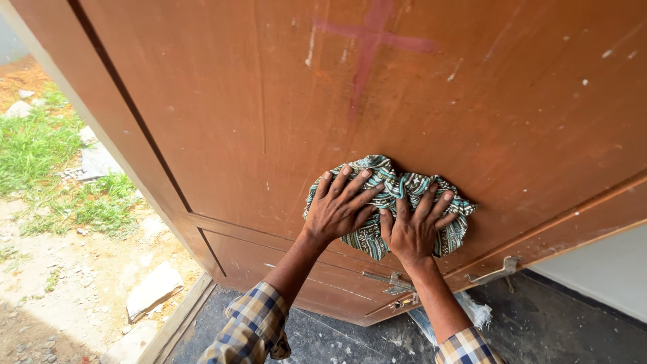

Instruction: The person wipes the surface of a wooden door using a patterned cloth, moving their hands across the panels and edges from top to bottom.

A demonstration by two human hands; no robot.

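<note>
While both flat, spread palms, left hand (339, 205), right hand (414, 228), press on it, patterned cloth (394, 189) against door (269, 101).

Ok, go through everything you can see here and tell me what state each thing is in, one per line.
Wooden door: open, dusty, paint-specked, with a faded red cross.
Patterned cloth: crumpled, pressed flat against the door.
Left hand: fingers spread, palm on the cloth.
Right hand: fingers spread, palm on the cloth.
Metal latch: fixed to the door; cannot tell whether it is slid.
Dark floor: speckled with white debris.
</note>
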